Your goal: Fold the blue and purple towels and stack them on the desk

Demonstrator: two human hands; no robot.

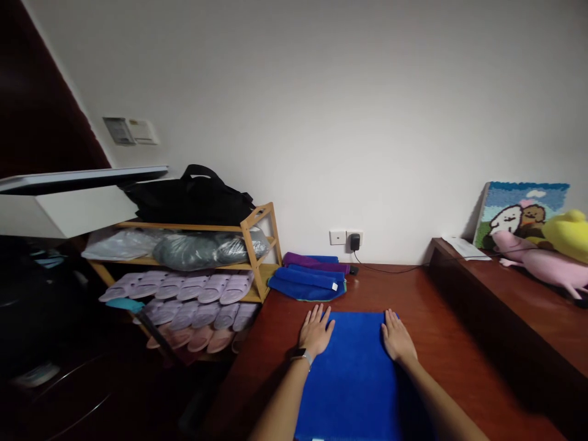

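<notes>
A blue cloth point(351, 373) lies flat on the reddish-brown wooden table point(459, 349). On its far left corner rests my left hand point(316, 332), palm down with the fingers spread and a watch on the wrist. My right hand point(397, 338) lies flat at the far right corner, its fingers stretched forward and close together. Neither hand grips the cloth. Beyond the left hand, folded blue cloths point(305, 283) and a purple cloth point(316, 263) are stacked near the wall.
A wooden rack point(257, 257) on the left holds several slippers, plastic-wrapped items and a black bag point(197, 199). A charger point(354, 242) is plugged into the wall, its cable running right. A raised ledge point(514, 288) carries a pink plush toy point(542, 260), a yellow one and a picture.
</notes>
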